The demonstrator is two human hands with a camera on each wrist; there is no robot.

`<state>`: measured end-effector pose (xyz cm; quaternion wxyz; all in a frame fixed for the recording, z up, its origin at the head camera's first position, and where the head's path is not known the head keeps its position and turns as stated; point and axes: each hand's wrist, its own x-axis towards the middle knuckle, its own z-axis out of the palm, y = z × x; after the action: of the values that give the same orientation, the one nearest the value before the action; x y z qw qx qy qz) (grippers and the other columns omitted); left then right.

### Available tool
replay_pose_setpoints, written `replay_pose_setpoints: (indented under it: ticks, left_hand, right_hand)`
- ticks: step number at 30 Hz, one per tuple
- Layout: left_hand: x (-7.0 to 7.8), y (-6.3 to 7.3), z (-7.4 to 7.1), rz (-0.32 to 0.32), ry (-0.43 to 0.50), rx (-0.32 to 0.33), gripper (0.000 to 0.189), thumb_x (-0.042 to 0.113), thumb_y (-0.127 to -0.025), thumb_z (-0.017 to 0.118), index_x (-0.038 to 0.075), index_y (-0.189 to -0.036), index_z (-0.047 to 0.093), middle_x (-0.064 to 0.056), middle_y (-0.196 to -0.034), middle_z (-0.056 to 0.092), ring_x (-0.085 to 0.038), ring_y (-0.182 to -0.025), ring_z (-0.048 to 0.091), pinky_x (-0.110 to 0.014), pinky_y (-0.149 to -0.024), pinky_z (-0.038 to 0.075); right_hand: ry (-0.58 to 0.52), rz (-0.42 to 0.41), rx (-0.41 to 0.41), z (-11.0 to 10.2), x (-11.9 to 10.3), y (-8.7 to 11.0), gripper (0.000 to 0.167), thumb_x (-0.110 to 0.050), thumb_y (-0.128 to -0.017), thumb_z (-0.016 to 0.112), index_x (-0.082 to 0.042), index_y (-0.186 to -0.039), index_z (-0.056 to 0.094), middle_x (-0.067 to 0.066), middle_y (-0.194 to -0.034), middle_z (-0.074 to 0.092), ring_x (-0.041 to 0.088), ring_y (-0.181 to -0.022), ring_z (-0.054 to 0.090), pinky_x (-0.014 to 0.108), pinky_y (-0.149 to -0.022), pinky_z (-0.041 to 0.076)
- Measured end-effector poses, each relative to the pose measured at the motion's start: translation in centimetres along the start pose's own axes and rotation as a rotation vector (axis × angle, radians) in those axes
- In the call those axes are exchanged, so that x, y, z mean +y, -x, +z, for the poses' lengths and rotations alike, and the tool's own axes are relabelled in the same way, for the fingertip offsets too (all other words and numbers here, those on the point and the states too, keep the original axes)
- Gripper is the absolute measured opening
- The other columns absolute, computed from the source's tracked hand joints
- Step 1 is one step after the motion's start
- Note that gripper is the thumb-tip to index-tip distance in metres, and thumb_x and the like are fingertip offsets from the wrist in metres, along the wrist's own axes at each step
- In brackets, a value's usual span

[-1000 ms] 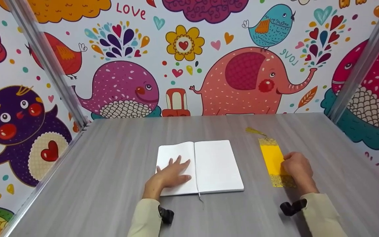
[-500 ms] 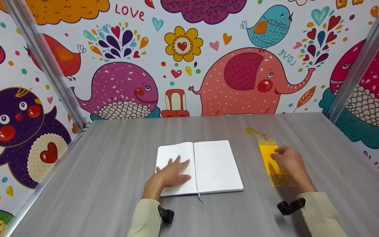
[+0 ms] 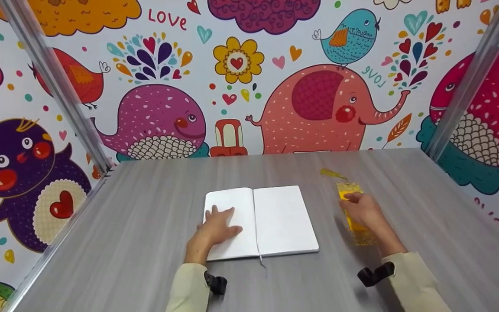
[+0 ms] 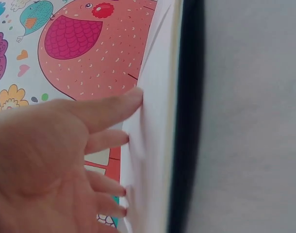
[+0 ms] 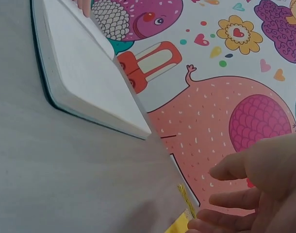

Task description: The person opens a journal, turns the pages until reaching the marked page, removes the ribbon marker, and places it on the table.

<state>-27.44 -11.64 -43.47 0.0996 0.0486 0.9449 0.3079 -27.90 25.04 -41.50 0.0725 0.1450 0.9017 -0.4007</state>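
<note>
An open notebook (image 3: 282, 221) with blank white pages lies on the table, a thin ribbon (image 3: 263, 265) trailing from its lower edge. My left hand (image 3: 215, 229) rests spread on the left page; the left wrist view shows its thumb and fingertips at the paper. To the right lies a yellow bookmark (image 3: 348, 188) with glittery gold ends and a tassel (image 3: 332, 173). Over its middle hovers my right hand (image 3: 364, 213), partly hiding it. In the right wrist view that hand's thumb and fingers stand apart with nothing between them, the bookmark's corner (image 5: 179, 224) beside the lower fingers.
The grey wood-grain table (image 3: 145, 216) meets a back wall (image 3: 271, 95) printed with cartoon animals. Metal posts (image 3: 54, 82) stand at the table's back corners. Each wrist carries a small black camera mount (image 3: 216, 284).
My right hand has moved left and slightly up, from the bookmark's right edge to over its middle. My left hand has slid a little left on the page.
</note>
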Motion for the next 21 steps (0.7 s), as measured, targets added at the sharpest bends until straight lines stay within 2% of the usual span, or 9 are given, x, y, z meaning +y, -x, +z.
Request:
replay_pose_setpoints:
  ticks: [3, 6, 10, 13, 17, 21]
  left_hand:
    - [0.0, 0.0, -0.2, -0.045, 0.021, 0.051, 0.066, 0.025, -0.093, 0.071, 0.004, -0.15, 0.045, -0.037, -0.161, 0.017, -0.057, -0.15, 0.01, -0.074, -0.116, 0.016]
    - [0.0, -0.1, -0.4, -0.086, 0.042, 0.104, 0.071, 0.024, -0.09, 0.074, 0.002, -0.15, 0.044, -0.036, -0.16, 0.02, -0.056, -0.15, 0.015, -0.068, -0.118, 0.021]
    - [-0.3, -0.1, -0.9, -0.1, 0.038, 0.155, 0.078, 0.024, -0.086, 0.079, -0.002, -0.15, 0.042, -0.031, -0.158, 0.033, -0.052, -0.149, 0.024, -0.062, -0.118, 0.027]
    - [-0.6, -0.1, -1.3, -0.107, 0.042, 0.167, 0.081, 0.023, -0.085, 0.08, -0.003, -0.15, 0.041, -0.028, -0.155, 0.04, -0.047, -0.147, 0.031, -0.058, -0.118, 0.031]
    - [-0.9, 0.1, -2.1, -0.116, 0.09, 0.162, 0.08, 0.019, -0.085, 0.08, -0.004, -0.15, 0.04, -0.029, -0.154, 0.041, -0.043, -0.145, 0.038, -0.054, -0.118, 0.033]
    - [-1.3, 0.3, -2.5, -0.108, 0.128, 0.158, 0.079, 0.013, -0.083, 0.08, -0.008, -0.149, 0.04, -0.03, -0.154, 0.04, -0.044, -0.145, 0.038, -0.054, -0.118, 0.033]
  right_hand:
    - [-0.05, -0.056, -0.038, 0.2, -0.1, 0.3, 0.061, -0.039, -0.102, 0.053, 0.0, -0.148, 0.043, 0.028, -0.145, 0.047, 0.036, -0.11, 0.057, 0.047, -0.097, 0.049]
    - [-0.104, -0.077, -0.07, 0.6, -0.4, 0.7, 0.067, -0.043, -0.1, 0.058, -0.002, -0.15, 0.041, 0.026, -0.142, 0.052, 0.03, -0.104, 0.06, 0.037, -0.088, 0.054]
    - [-0.121, -0.099, -0.084, 1.4, -0.7, 1.0, 0.072, -0.044, -0.096, 0.064, -0.002, -0.15, 0.04, 0.026, -0.142, 0.052, 0.031, -0.106, 0.064, 0.035, -0.086, 0.058]
    - [-0.121, -0.11, -0.096, 1.9, -0.9, 1.2, 0.077, -0.044, -0.094, 0.068, -0.003, -0.152, 0.038, 0.026, -0.145, 0.049, 0.033, -0.111, 0.065, 0.037, -0.089, 0.059]
    - [-0.136, -0.126, -0.127, 2.8, -1.2, 1.6, 0.082, -0.043, -0.09, 0.073, -0.002, -0.152, 0.037, 0.027, -0.146, 0.049, 0.032, -0.11, 0.065, 0.038, -0.088, 0.06]
    - [-0.151, -0.136, -0.161, 3.5, -1.3, 1.8, 0.077, -0.035, -0.091, 0.074, -0.001, -0.151, 0.04, 0.026, -0.144, 0.052, 0.028, -0.105, 0.067, 0.035, -0.082, 0.061]
